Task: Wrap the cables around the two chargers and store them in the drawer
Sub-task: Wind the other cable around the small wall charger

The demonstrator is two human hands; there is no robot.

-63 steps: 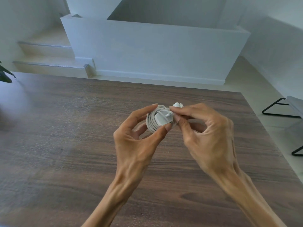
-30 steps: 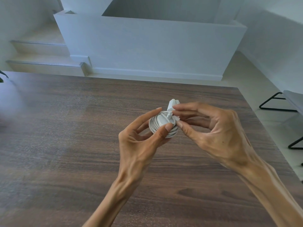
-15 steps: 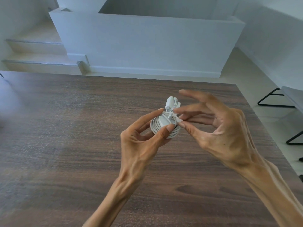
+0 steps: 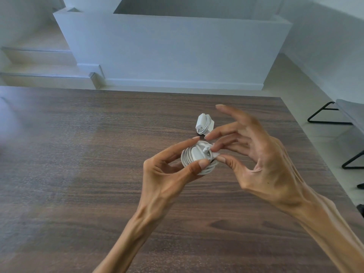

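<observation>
Your right hand [image 4: 262, 160] has spread its upper fingers off the coil since a moment ago; only thumb and a lower finger pinch the cable end, so this wrap looks nearly tucked. Your left hand [image 4: 167, 170] grips the wound charger [image 4: 199, 157] above the bench [image 4: 78, 154]. The second charger [image 4: 204, 126], already wrapped, lies behind. No drawer in view.
</observation>
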